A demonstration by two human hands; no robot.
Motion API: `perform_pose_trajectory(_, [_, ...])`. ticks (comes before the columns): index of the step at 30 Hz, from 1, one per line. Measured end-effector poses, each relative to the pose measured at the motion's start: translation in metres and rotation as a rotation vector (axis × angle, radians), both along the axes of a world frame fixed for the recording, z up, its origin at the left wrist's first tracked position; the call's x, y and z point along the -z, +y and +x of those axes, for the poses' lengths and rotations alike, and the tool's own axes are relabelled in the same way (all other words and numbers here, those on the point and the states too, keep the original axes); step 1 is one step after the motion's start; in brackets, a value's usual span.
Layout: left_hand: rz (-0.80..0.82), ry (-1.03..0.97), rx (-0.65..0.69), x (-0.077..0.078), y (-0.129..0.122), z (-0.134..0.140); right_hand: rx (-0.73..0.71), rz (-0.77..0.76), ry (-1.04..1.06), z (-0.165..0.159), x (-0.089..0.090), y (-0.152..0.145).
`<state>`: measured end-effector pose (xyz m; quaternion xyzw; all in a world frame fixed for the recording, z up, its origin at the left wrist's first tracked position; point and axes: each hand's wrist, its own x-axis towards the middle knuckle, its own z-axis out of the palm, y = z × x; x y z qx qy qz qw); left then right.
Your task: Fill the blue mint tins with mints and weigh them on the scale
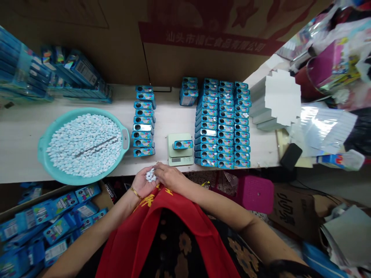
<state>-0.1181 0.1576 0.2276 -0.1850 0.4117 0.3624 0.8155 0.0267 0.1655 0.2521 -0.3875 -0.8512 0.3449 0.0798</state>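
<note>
My left hand [144,184] is cupped palm up at the table's front edge, holding a small heap of white candies [150,175]. Against that heap, my right hand [169,177] has its fingers bent and drawn together; what lies between the fingertips is hidden. Just beyond my hands is a small kitchen scale [180,160] with one blue candy box [182,144] standing on it. To the left, a turquoise basin [125,139] is full of white and pale blue candies [84,144], with a dark thin stick [95,147] lying on top.
A single column of blue boxes [143,143] stands left of the scale, and several columns [225,136] stand right of it. White cardboard [282,98] is stacked at the right, near a black phone [291,156]. Below left, a carton holds loose boxes [55,227]. A pink stool [257,194] stands below.
</note>
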Motion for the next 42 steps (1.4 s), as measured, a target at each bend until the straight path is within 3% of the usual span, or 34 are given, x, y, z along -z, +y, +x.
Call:
perform_pose_trajectory(6, [0.037, 0.010, -0.008, -0.007, 0.012, 0.008, 0.337, 0.093, 0.273, 0.036, 0.001, 0.027])
perform_pose_trajectory(9, [0.041, 0.022, -0.018, -0.009, 0.016, 0.008, 0.503, 0.152, 0.278, 0.056, 0.004, 0.050])
perform_pose_trajectory(13, [0.033, 0.028, -0.037, -0.008, 0.014, 0.004, 0.593, 0.125, 0.291, 0.072, 0.005, 0.065])
perform_pose_trajectory(21, [-0.002, 0.056, -0.056, -0.001, 0.002, -0.008, 0.907, 0.138, 0.447, 0.105, -0.020, 0.062])
perform_pose_trajectory(26, [-0.008, 0.049, -0.027, 0.002, 0.002, -0.004, 0.821, 0.026, 0.503, 0.081, -0.028, 0.047])
perform_pose_trajectory(30, [-0.005, 0.021, -0.003, 0.001, 0.006, 0.003, 0.485, -0.134, 0.528, 0.051, -0.031, 0.033])
perform_pose_trajectory(33, [-0.011, 0.021, 0.009, 0.002, 0.009, 0.004, 0.453, -0.014, 0.407, 0.057, -0.022, 0.039])
perform_pose_trajectory(36, [-0.005, 0.016, 0.020, 0.005, 0.008, -0.004, 0.503, 0.205, 0.099, 0.082, -0.002, 0.057])
perform_pose_trajectory(39, [-0.017, 0.045, 0.009, 0.010, 0.000, -0.019, 0.400, 0.232, -0.172, 0.101, 0.017, 0.067])
perform_pose_trajectory(42, [-0.036, 0.098, -0.030, 0.016, -0.013, -0.038, 0.352, 0.218, -0.251, 0.098, 0.021, 0.062])
